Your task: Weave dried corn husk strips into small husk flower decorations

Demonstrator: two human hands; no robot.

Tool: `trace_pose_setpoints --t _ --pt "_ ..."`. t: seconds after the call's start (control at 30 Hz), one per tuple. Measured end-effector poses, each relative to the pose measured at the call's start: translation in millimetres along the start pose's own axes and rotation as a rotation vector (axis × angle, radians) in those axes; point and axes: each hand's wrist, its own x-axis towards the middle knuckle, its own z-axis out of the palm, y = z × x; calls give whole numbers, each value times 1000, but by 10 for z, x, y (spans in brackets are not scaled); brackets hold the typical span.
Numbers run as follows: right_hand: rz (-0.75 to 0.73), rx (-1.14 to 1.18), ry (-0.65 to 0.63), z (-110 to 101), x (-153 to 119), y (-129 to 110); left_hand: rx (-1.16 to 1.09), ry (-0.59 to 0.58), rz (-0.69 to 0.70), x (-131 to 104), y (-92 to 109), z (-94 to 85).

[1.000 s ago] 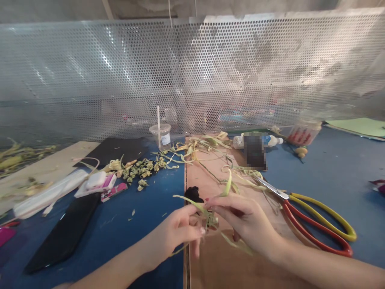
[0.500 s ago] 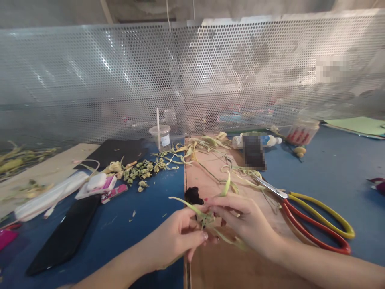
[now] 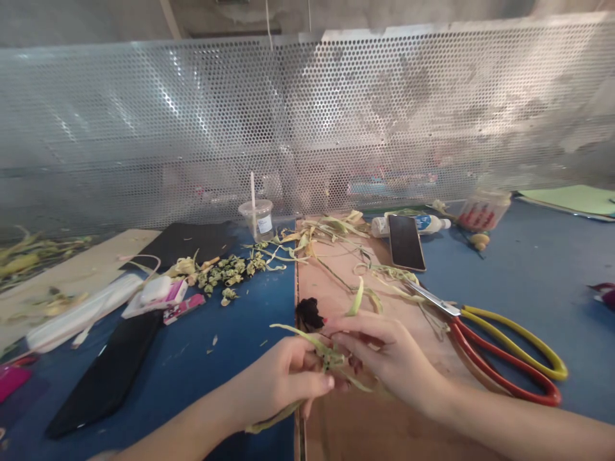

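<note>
A knotted bundle of pale green leaf strips [image 3: 331,357] is between my hands, its loose ends sticking out left and lower right. My left hand [image 3: 288,378] pinches it from the left, thumb in front. My right hand [image 3: 389,349] has its fingers closed at the bundle's upper right side; its fingertips are partly hidden. A further strip tip [image 3: 356,298] rises behind the right fingers. Just beyond the hands lies a crumpled black thing [image 3: 310,314]. Scissors [image 3: 456,314] with one red and one yellow handle lie right of my right hand.
Small folded green knots [image 3: 233,272] are heaped at left, near a black phone-like slab [image 3: 106,371]. A plastic cup [image 3: 262,221] with a straw stands at the back. Loose strips [image 3: 331,227], a phone [image 3: 406,242] and a bottle [image 3: 432,224] lie behind the wooden board [image 3: 365,422].
The strip tip behind my right fingers sits slightly lower and further left. My hands stay in nearly the same place, with the knotted bundle still between them.
</note>
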Motion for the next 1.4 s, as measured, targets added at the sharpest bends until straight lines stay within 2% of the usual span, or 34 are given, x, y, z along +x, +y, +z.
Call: trace_pose_setpoints --t 0.1,0.2,0.43,0.7,0.87,0.97,1.07,1.2,1.4 --pt "-6 23 -19 26 -6 12 -168 -15 1 22 27 55" --pt "-21 0 -12 34 -1 7 -214 4 4 25 49 102" --pt "-1 -19 20 36 12 18 -9 54 70 11 90 108" --pt "72 -10 56 40 16 21 169 -6 4 -31 106 66" --pt "129 21 72 48 4 19 271 36 1 -62 130 57" --pt "146 55 36 46 -4 -8 230 31 1 -54 107 59" --pt "95 47 -47 30 -22 -59 160 10 11 -37 75 62" --pt "48 -5 -142 26 -60 -106 173 61 53 -18 60 85" --pt "142 138 -232 64 -60 -91 -29 30 15 -17 52 135"
